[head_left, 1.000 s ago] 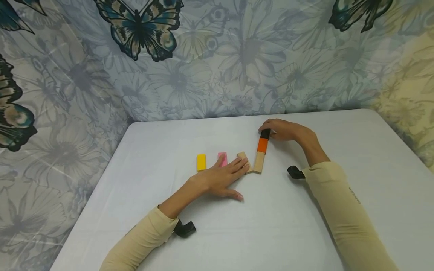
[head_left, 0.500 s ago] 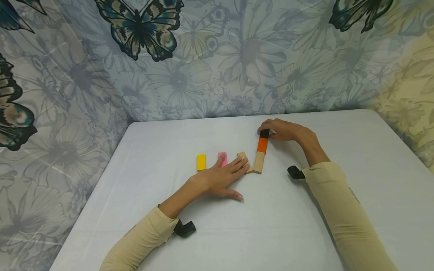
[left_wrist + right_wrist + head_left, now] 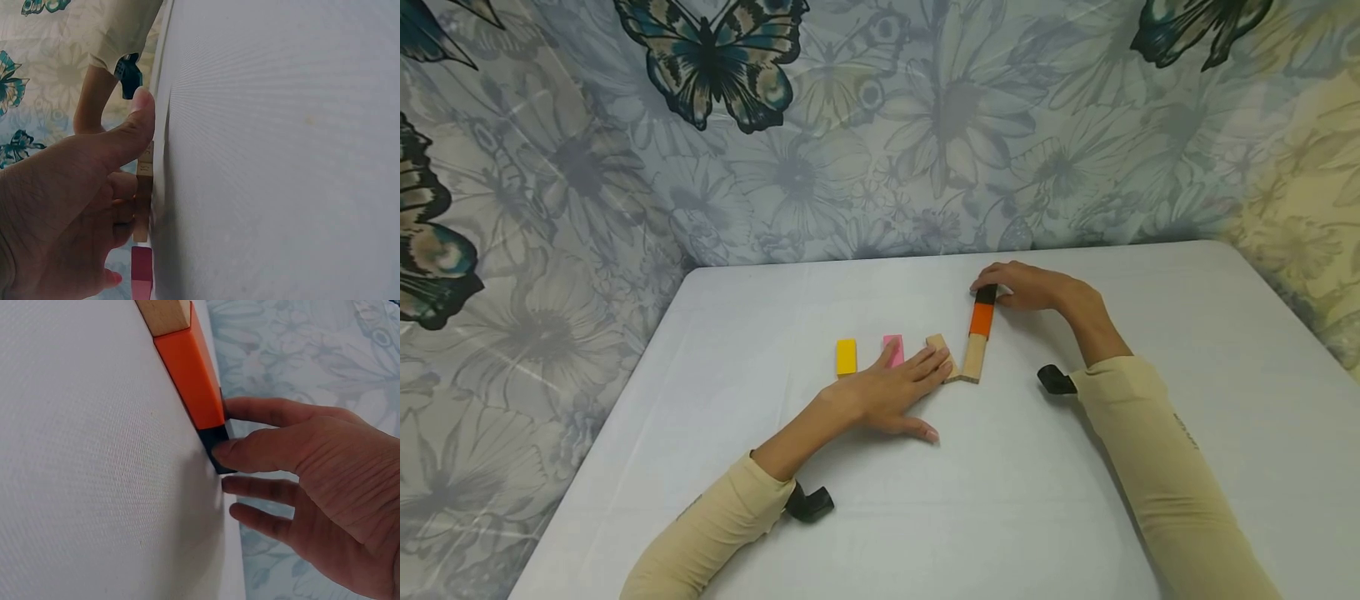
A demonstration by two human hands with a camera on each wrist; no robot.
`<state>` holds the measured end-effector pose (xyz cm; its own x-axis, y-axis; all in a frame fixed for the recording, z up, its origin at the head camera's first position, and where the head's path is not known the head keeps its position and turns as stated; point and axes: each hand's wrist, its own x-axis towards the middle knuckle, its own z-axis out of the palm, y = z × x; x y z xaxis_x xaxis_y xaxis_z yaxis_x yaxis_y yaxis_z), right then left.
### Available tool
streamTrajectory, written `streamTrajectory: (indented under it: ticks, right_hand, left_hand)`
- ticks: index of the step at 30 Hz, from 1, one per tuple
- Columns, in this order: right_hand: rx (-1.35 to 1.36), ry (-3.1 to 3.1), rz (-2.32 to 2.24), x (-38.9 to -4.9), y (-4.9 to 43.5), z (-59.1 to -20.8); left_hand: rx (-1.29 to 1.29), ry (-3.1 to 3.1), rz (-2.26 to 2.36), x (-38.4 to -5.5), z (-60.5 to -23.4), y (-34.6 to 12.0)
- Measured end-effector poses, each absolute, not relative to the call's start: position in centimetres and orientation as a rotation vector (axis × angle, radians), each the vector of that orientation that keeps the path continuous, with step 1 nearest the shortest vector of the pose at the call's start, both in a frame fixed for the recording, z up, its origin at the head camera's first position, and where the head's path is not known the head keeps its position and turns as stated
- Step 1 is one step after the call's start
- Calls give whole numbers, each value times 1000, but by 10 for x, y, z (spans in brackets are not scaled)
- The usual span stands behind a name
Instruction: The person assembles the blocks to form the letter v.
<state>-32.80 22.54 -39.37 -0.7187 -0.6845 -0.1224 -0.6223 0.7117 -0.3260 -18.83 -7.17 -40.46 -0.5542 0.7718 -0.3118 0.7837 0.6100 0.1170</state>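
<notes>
In the head view my left hand (image 3: 891, 396) lies with fingers outstretched over a tilted plain wooden block (image 3: 936, 342), partly covering it and a pink block (image 3: 892, 343). A second plain wooden block (image 3: 973, 358) meets the first at its near end, forming a V. Beyond it an orange block (image 3: 981, 318) and a black block (image 3: 987, 293) continue the line toward the back. My right hand (image 3: 1030, 286) pinches the black block; in the right wrist view the thumb presses its side, with the other fingers spread beyond it. The left wrist view shows the left thumb (image 3: 134, 128) raised away from the blocks.
A yellow block (image 3: 846, 357) lies left of the pink one on the white table (image 3: 1000, 517). Patterned fabric with butterflies (image 3: 718, 62) rises behind the table's back edge. Black wrist devices (image 3: 810, 505) stick out from both sleeves.
</notes>
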Motion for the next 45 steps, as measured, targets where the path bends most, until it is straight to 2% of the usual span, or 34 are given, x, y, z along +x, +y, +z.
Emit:
streamTrajectory:
  ticks: [22,34,45]
  right_hand:
    - [-996,2699,-362,-324,233,-387]
    - [-890,2722,-211,-291,237,-349]
    - [-1034,2655,-210,-270,233,-364]
  left_hand:
    - [1257,2507,-57,-188,-403,-66]
    - [1242,2501,-72,-187,-399,-68]
    - [1245,2490,-44,-188,-401,-73]
